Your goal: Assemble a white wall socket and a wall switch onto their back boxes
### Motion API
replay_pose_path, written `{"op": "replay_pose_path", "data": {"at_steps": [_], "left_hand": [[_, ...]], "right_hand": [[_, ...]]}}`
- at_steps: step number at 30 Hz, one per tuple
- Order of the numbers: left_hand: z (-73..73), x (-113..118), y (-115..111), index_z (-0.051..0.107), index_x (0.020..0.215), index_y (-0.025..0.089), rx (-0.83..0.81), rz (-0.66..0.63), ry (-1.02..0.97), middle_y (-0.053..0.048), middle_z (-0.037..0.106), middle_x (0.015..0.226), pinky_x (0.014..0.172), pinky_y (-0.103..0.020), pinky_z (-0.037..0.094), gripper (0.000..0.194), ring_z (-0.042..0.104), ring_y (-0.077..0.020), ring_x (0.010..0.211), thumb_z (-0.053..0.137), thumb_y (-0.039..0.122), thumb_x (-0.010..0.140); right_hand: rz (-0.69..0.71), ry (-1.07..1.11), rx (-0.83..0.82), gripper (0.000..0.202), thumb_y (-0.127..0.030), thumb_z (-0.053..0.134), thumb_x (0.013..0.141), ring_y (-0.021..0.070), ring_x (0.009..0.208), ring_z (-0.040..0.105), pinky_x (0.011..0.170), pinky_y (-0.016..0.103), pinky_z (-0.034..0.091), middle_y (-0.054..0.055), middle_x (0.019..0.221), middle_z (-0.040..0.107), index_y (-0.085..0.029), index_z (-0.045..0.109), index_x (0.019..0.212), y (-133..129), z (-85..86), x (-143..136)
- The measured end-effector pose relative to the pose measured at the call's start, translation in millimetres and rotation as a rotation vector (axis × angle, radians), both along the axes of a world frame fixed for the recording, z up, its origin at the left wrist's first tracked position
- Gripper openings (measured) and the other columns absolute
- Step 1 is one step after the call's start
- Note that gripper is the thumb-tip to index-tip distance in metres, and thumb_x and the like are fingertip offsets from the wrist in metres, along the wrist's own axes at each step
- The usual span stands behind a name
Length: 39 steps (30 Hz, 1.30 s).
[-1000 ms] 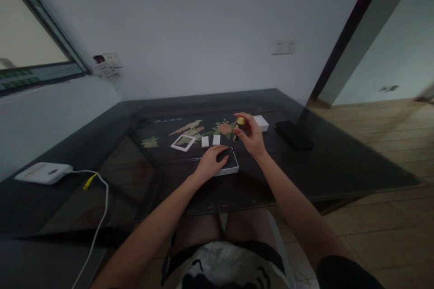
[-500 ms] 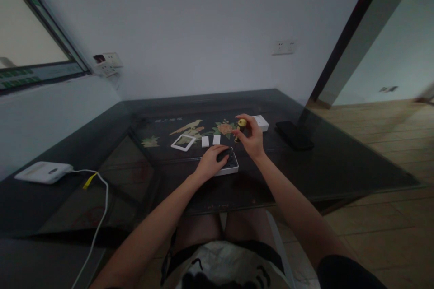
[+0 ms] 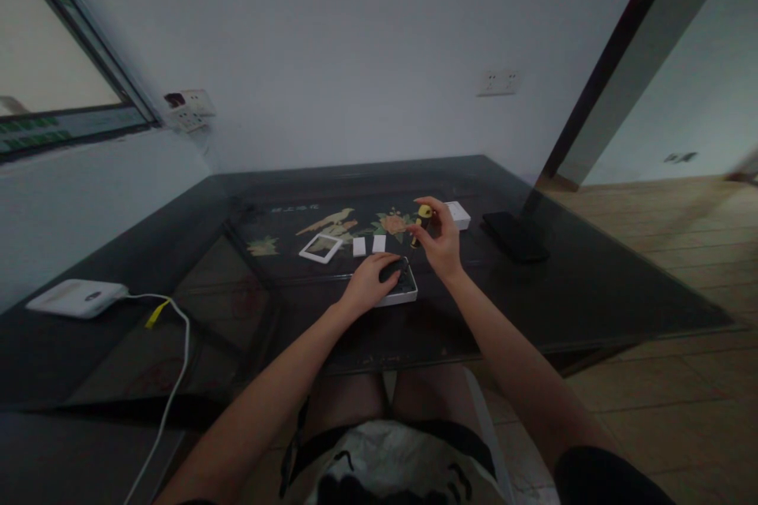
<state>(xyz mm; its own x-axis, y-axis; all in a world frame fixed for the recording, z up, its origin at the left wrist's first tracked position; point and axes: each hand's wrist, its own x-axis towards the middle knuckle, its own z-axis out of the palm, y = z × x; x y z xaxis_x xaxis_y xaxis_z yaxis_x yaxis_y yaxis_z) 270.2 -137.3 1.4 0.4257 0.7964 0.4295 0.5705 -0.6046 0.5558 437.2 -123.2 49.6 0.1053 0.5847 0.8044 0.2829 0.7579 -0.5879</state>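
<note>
Two bare hands work over one dark tabletop (image 3: 467,319). The right hand (image 3: 439,243) grasps one yellow-and-black tool (image 3: 425,211) between the thumb and bent fingers, lifted, with the yellow end up and the dark end tilted down. Its forearm reaches in from the lower right.

The left hand (image 3: 368,282) lies low, its fingers curved over one dark object (image 3: 391,270) in one open white tray (image 3: 399,301); whether it clasps the object or only rests on it, I cannot tell.

Beyond the tray lie two small white blocks (image 3: 359,246), side by side and apart, with one white frame (image 3: 317,258) to their left. One white box (image 3: 459,216) is just behind the right hand, and one black case (image 3: 515,237) lies farther right. At far left are one white device (image 3: 78,298), one white cable (image 3: 185,355) and one yellow tag (image 3: 157,314) on that cable.
</note>
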Motion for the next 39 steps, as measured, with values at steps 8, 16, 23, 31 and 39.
{"op": "replay_pose_path", "data": {"at_steps": [8, 16, 23, 31, 39], "left_hand": [[-0.7, -0.8, 0.9, 0.064, 0.113, 0.016, 0.007, -0.012, 0.002, -0.01, 0.065, 0.114, 0.099, -0.038, 0.046, 0.03, 0.06, -0.0214, 0.108, 0.056, 0.022, 0.084], [1.9, -0.1, -0.3, 0.065, 0.111, 0.016, 0.003, 0.0, 0.009, -0.009, 0.066, 0.113, 0.1, -0.037, 0.046, 0.029, 0.06, -0.0211, 0.107, 0.057, 0.021, 0.083], [0.0, 0.0, 0.3, 0.064, 0.113, 0.014, -0.014, 0.003, 0.014, -0.011, 0.064, 0.116, 0.102, -0.037, 0.044, 0.031, 0.059, -0.0211, 0.109, 0.056, 0.022, 0.084], [0.0, -0.2, 0.1, 0.064, 0.111, 0.017, -0.008, 0.007, 0.005, -0.009, 0.065, 0.115, 0.101, -0.037, 0.045, 0.029, 0.06, -0.0211, 0.108, 0.056, 0.022, 0.084], [-0.8, -0.6, 0.9, 0.064, 0.111, 0.018, 0.008, 0.002, 0.005, -0.009, 0.065, 0.114, 0.1, -0.039, 0.046, 0.029, 0.06, -0.0215, 0.108, 0.057, 0.021, 0.083]], "right_hand": [[0.322, 0.035, -0.13, 0.037, -0.041, 0.046, 0.093, 0.0146, 0.076, 0.065, 0.074, 0.034, 0.055, 0.003, 0.103, 0.065, -0.033, 0.049, 0.128, -1.1, 6.7, 0.1], [0.201, 0.036, -0.105, 0.034, -0.038, 0.065, 0.082, 0.0171, 0.088, 0.064, 0.078, 0.033, 0.055, 0.003, 0.103, 0.064, -0.028, 0.06, 0.114, 2.1, 5.6, 8.1], [0.385, -0.024, -0.179, 0.04, -0.039, 0.054, 0.089, 0.0167, 0.083, 0.066, 0.079, 0.036, 0.056, 0.004, 0.107, 0.066, -0.03, 0.052, 0.128, -1.7, 7.6, 5.0], [0.141, -0.054, -0.034, 0.033, -0.034, 0.065, 0.082, 0.0167, 0.081, 0.059, 0.073, 0.033, 0.054, 0.002, 0.097, 0.06, -0.03, 0.06, 0.114, 0.7, 7.1, 2.9], [-0.017, -0.066, -0.001, 0.037, -0.036, 0.067, 0.08, 0.0168, 0.074, 0.056, 0.066, 0.034, 0.052, 0.002, 0.095, 0.059, -0.03, 0.058, 0.115, -0.9, 4.4, 1.0]]}}
